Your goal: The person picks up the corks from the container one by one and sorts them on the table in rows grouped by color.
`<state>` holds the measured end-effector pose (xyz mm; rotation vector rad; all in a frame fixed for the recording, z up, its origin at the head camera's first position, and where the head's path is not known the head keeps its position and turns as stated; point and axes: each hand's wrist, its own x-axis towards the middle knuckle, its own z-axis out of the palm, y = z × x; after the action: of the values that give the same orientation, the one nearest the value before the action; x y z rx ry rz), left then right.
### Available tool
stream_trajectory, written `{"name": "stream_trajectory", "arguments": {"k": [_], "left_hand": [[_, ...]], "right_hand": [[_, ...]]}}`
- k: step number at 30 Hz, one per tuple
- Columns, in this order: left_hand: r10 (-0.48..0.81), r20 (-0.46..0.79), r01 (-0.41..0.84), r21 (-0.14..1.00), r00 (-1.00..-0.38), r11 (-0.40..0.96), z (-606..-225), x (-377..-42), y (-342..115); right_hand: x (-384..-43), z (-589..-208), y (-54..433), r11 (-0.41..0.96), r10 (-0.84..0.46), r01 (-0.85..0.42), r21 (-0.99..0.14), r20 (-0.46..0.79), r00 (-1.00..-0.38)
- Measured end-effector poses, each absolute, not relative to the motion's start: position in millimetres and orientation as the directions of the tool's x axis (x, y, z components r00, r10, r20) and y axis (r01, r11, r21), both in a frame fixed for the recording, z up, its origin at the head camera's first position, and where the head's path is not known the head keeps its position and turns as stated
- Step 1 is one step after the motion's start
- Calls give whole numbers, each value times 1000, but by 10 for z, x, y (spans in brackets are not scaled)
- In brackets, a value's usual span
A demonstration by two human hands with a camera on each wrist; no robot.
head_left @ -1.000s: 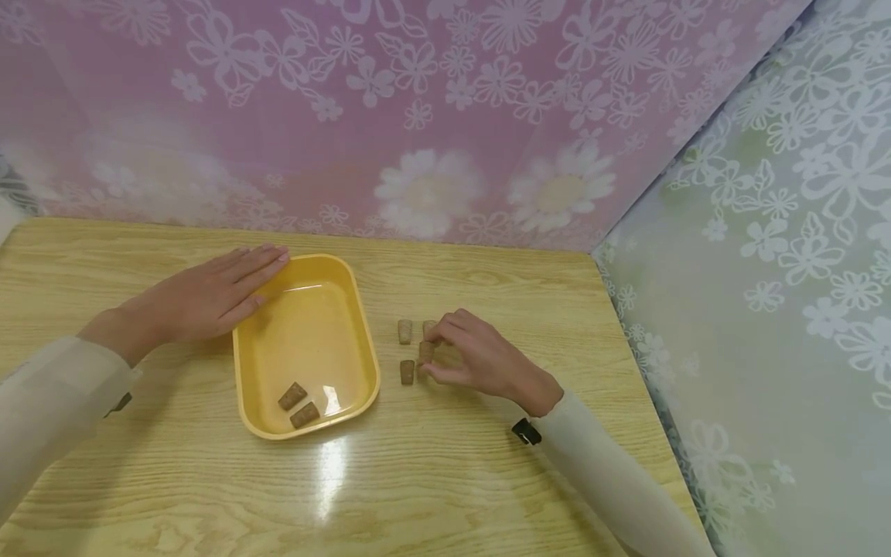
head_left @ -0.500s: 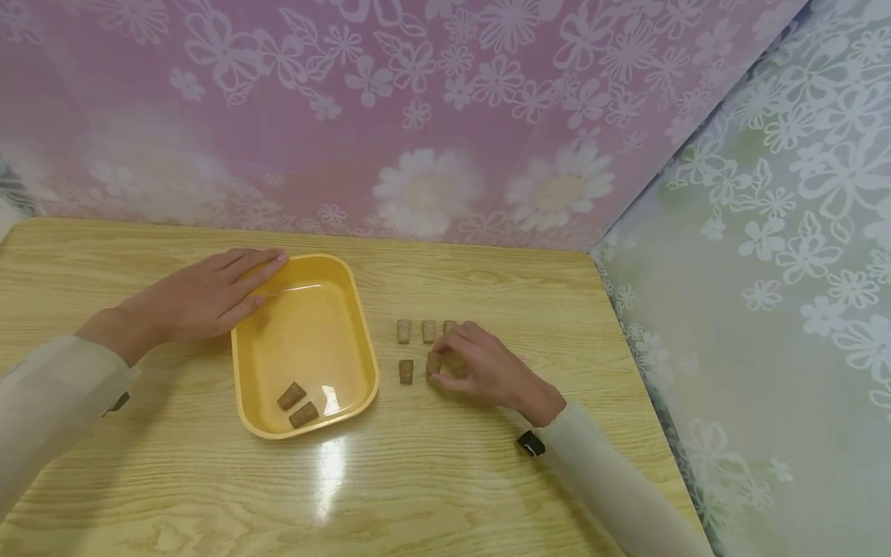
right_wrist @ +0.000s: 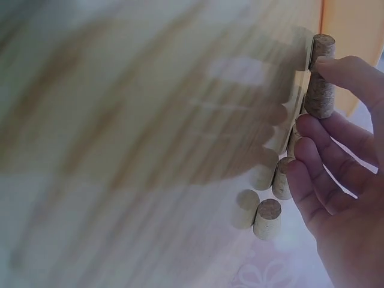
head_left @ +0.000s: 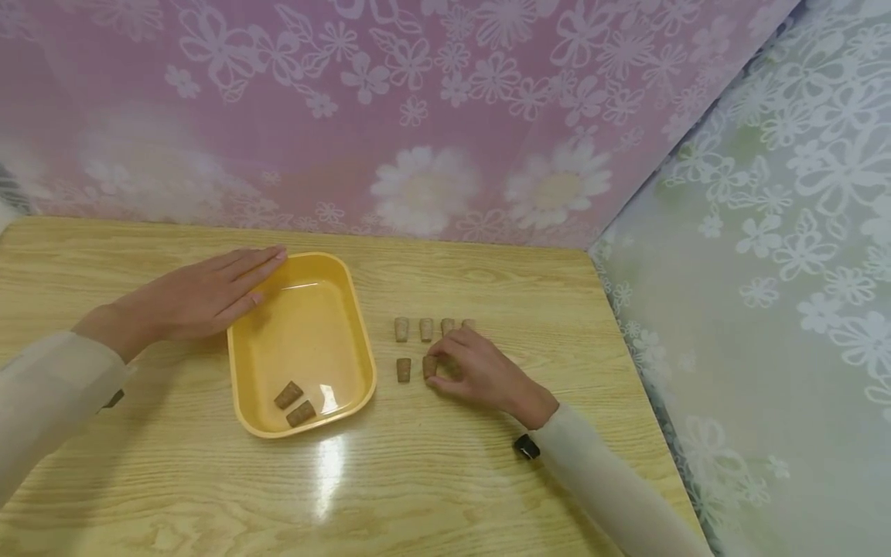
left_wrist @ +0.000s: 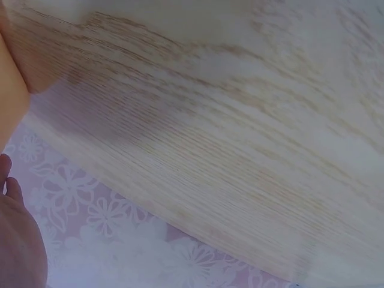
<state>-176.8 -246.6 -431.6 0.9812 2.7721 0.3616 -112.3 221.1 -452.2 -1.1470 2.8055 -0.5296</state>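
Note:
My right hand (head_left: pixel 480 371) pinches a cork (head_left: pixel 429 367) between thumb and fingers, low at the table. To its left lies another cork (head_left: pixel 404 370), in line with the held one. Beyond them runs a row of several corks (head_left: pixel 401 329), its right end partly covered by the hand. In the right wrist view, the thumb and index finger meet at the held cork (right_wrist: pixel 320 99). My left hand (head_left: pixel 202 298) rests with straight fingers on the far left rim of a yellow tray (head_left: pixel 233 379). Two corks (head_left: pixel 302 414) lie inside, near its front end.
The wood-grain table (head_left: pixel 390 495) meets a pink flowered wall covering (head_left: pixel 278 155) at the back. A pale flowered covering (head_left: pixel 731 348) stands along the right edge. The tray sits left of the cork rows.
My right hand has drawn the cork slightly nearer to me and a little to the right, beside the near-left cork. More of the far row shows. The left hand stays on the tray.

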Motion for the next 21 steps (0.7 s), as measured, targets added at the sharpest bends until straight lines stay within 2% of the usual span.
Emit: {"name": "stream_trajectory", "arguments": {"k": [7, 21], "left_hand": [[638, -85, 586, 319, -765, 745, -4325, -1795, -2441], [650, -80, 597, 322, -756, 735, -4369, -1800, -2422]], "right_hand": [[-1120, -4509, 2202, 688, -686, -659, -304, 21, -727], [-1114, -4493, 2176, 691, -691, -663, -290, 6, -723]]}}
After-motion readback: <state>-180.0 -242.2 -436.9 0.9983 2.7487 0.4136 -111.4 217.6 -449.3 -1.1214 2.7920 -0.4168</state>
